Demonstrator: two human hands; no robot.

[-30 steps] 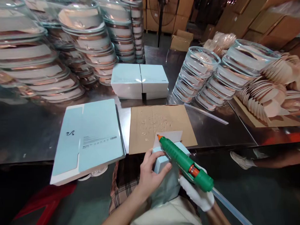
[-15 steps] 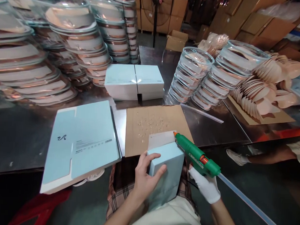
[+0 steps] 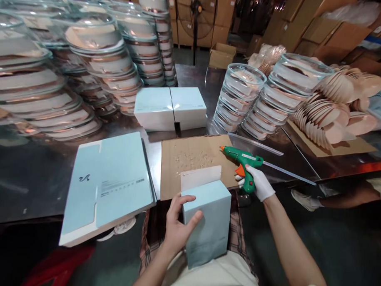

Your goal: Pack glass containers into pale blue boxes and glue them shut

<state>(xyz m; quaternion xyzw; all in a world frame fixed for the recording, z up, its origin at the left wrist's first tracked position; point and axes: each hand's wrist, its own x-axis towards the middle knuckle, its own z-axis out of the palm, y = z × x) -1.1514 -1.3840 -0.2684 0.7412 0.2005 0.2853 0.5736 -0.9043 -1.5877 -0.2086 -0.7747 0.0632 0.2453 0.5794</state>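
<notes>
Pale blue box [image 3: 208,227] stands upright on your lap, close to the table [image 3: 36,167], its white flap [image 3: 201,177] raised at the far side of the top. Your bare left hand [image 3: 181,222] is half spread, thumb on the near face and fingers at the upper left corner; this hold appears meant to steady the box. Your right hand [image 3: 258,183], gloved, is curled round the handle of the glue gun [image 3: 246,159]; whether the trigger [image 3: 240,170] is pressed cannot be told. The glove presumably guards against heat. The nozzle [image 3: 222,148] points left over the cardboard [image 3: 172,182], apart from the flap. Clear blobs [image 3: 194,160] on that sheet suggest it lies there to spare the table from drips. Flat cartons [image 3: 117,182] lie to the left, seemingly within easy reach.
</notes>
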